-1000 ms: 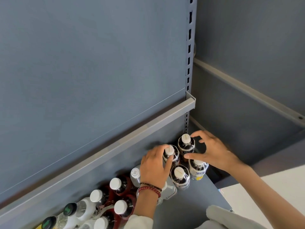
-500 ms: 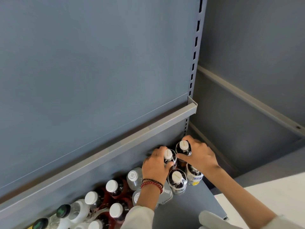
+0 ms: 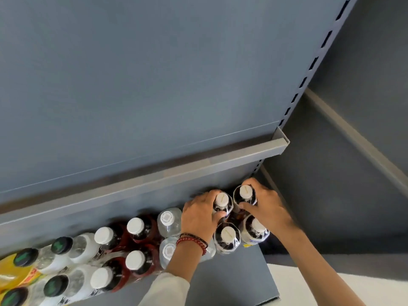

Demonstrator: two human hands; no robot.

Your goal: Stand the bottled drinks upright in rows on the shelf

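Two rows of upright bottles stand on the grey shelf (image 3: pixel 231 281). At the right end are dark drinks with white caps. My left hand (image 3: pixel 198 215) is wrapped around the back-row bottle (image 3: pixel 221 200). My right hand (image 3: pixel 265 206) grips the rearmost right bottle (image 3: pixel 245 193) by its shoulder. In front stand two more dark bottles, one (image 3: pixel 228 236) on the left and one (image 3: pixel 256 228) partly under my right wrist. A clear water bottle (image 3: pixel 169 219) is just left of my left hand.
Further left stand red-labelled bottles (image 3: pixel 135 226), white bottles with dark green caps (image 3: pixel 61 245) and a yellow bottle (image 3: pixel 13 274). An upper shelf lip (image 3: pixel 198 168) overhangs the rows. A slotted upright (image 3: pixel 309 69) marks the right end, with a pale floor (image 3: pixel 331 290) below.
My right hand has closed onto the rearmost right bottle, which it only touched with fingertips a second ago. The left hand stays on its bottle. The camera has shifted.
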